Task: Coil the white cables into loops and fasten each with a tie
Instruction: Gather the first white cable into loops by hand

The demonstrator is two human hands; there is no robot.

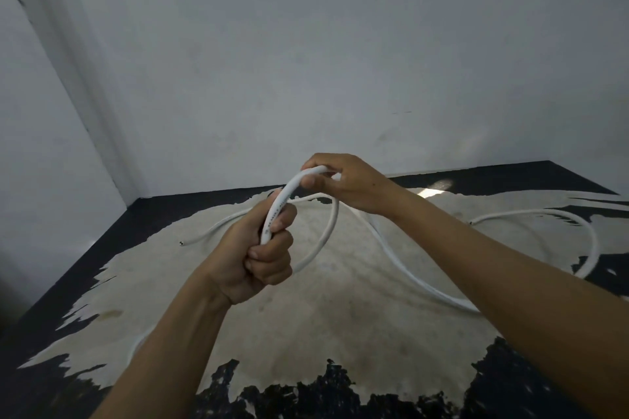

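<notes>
Early days on this one. The left hand [262,248] is a tight fist round the cable [284,201], fingers and thumb fully curled on it. The right hand [343,185], just beyond and to the right, pinches the same cable at the top of the arc between thumb and bent fingers. Between the two hands there's one loop [328,231] held up off the surface [340,333], its far side curving down and back into the left fist.

That's about all that's coiled. The rest lies loose: a strand runs off to the far left and stops at a cut end [181,243], and another trails near-right and goes under the right forearm. A big open curve [594,241] sprawls at the right with its own end showing. A faint bit also shows by the left forearm. Can't tell if it's one long cable or 2–3 separate ones, since the arms hide the joins.

No tie anywhere in sight, so nothing's fastened yet. My read: approx. one turn made, most of the slack left to gather in, then the tying – plus any other cables after that.
</notes>
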